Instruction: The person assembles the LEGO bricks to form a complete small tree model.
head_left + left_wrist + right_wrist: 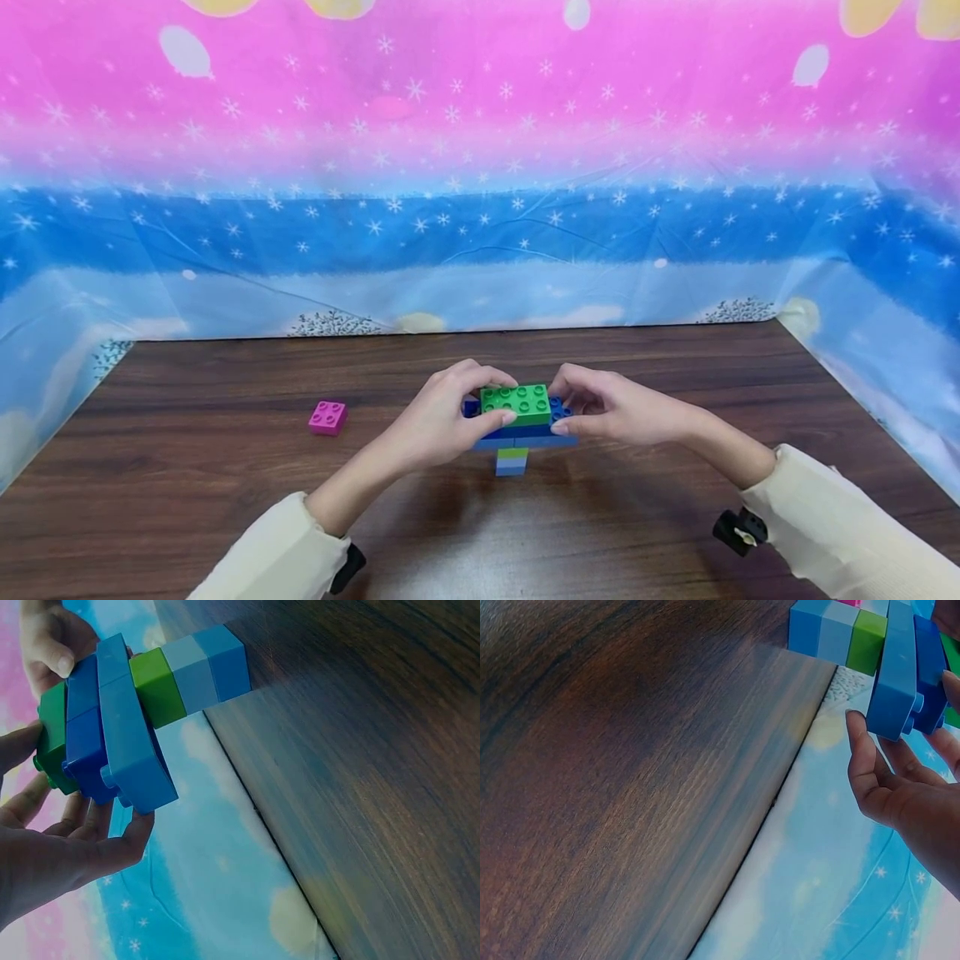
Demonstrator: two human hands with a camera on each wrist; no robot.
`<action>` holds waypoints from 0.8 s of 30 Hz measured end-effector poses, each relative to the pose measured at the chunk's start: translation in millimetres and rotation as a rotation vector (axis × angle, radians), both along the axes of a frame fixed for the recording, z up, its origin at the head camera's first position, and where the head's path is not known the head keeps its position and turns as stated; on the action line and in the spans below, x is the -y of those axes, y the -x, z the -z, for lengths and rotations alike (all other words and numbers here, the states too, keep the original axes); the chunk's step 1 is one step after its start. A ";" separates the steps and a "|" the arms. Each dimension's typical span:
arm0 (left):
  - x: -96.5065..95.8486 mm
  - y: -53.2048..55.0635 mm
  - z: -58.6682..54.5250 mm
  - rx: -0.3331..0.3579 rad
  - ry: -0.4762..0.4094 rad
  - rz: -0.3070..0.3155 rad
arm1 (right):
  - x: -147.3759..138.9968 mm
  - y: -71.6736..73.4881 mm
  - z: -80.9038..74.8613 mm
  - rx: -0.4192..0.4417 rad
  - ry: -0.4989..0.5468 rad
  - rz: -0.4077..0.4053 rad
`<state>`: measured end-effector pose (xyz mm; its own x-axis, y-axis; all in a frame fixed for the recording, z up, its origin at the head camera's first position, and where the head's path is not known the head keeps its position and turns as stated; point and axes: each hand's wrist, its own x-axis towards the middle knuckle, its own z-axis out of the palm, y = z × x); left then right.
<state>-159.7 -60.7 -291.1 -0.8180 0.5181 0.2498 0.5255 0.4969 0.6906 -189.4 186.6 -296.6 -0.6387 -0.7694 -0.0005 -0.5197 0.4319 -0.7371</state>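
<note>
A stacked brick structure stands on the table in front of me. Its narrow column has a blue brick (223, 661) at the foot, a light blue brick (193, 671) above it and a lime green brick (157, 686) higher up. Wide medium blue bricks (131, 742) lie across the column, with dark blue bricks (86, 742) over them. On top, studs upward, is a green brick (528, 406); my left hand (446, 412) grips it between thumb and fingers. My right hand (622, 407) pinches the right end of the dark blue layer, thumb on the near side.
A pink four-stud brick (327, 418) lies on the wooden table (187, 483), left of the structure. Behind the table's far edge hangs a pink and blue snowflake cloth (480, 225), which also covers both sides. Dark wrist devices (740, 532) sit at the cream sleeves (832, 508).
</note>
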 end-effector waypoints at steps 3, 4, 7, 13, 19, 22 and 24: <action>0.1 -0.1 -0.1 0.004 -0.005 -0.001 | -0.1 0.3 -0.2 -0.003 0.002 -0.003; 0.1 -0.1 0.0 0.008 -0.008 0.000 | -0.1 0.4 -0.2 -0.003 0.002 -0.004; -0.5 -0.4 0.8 0.032 -0.022 0.001 | -0.3 0.4 0.0 -0.001 0.004 -0.004; -3.6 -1.2 2.6 0.049 -0.014 -0.020 | -0.4 -0.4 -0.6 0.016 0.014 -0.003; -5.6 -1.9 4.8 0.044 -0.035 -0.032 | -0.5 -0.4 -0.2 0.030 0.021 0.001; -5.1 -1.5 5.7 0.057 -0.043 -0.034 | -1.0 -1.2 0.3 0.023 0.015 0.024; -4.2 -1.2 6.1 0.066 -0.044 -0.033 | -1.1 -2.1 0.6 0.020 0.010 0.043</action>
